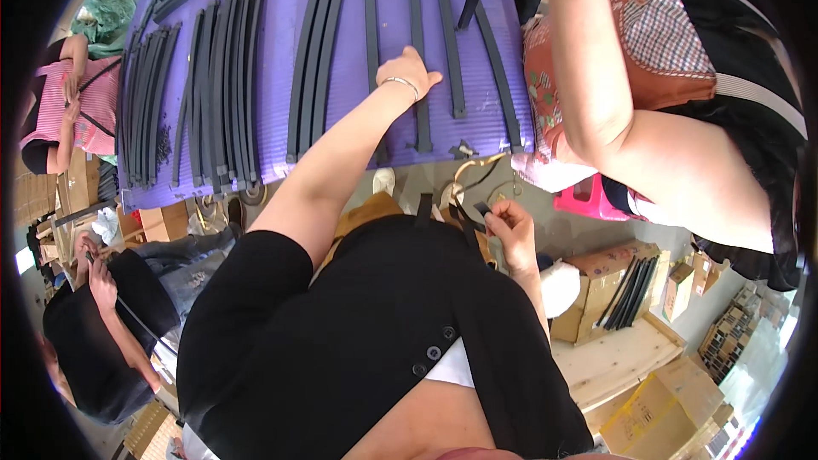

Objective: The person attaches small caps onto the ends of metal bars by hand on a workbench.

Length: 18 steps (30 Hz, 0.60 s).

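My left hand (411, 75), with a bracelet at its wrist, reaches over the purple ribbed tabletop (358, 153). Its thumb stands apart from the fingers, over a long flat black strip (422, 123) that runs away from me. Another black strip (371, 17) passes partly under this hand. To the right lie two more, a straight strip (447, 43) and a slanting strip (498, 68). Low by my waist, my right hand (513, 228) pinches the end of a short-looking black strip (482, 208); the rest of that piece is hard to make out.
Bundled black strips (226, 94) cover the table's left side. A co-worker's bare arm (588, 77) leans in at the right, above a pink stool (592, 200). Other people work at the left. Cardboard boxes (588, 298) stand at the lower right, one with black strips against it.
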### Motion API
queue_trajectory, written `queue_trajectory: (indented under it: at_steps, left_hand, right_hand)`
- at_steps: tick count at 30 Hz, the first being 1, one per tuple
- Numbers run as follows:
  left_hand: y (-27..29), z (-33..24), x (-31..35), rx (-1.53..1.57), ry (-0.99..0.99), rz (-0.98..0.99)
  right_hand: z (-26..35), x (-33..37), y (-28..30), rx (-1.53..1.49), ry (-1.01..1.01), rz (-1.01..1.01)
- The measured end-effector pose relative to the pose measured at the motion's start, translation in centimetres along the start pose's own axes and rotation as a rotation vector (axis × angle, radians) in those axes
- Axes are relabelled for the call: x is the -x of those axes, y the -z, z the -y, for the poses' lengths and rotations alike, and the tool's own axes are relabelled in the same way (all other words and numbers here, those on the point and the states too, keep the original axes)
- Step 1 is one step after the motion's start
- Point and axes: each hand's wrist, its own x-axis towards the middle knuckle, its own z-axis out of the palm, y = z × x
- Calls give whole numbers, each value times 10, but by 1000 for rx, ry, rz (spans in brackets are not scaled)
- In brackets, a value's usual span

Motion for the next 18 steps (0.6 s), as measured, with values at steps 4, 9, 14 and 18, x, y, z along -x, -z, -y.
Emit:
queue_trajectory:
  at_steps: [4,9,14,18]
  left_hand:
    - [-19,31,-39,320,-40,-7]
    - [12,45,-22,1445,-102,464]
    - [2,64,-37,1676,-225,506]
    - [11,68,-30,1664,-269,478]
  right_hand:
    - [-7,4,10,-61,46,-66]
    - [-10,7,17,-83,73,-97]
    - [-1,1,9,-47,37,-77]
    - [-1,1,6,-31,33,-78]
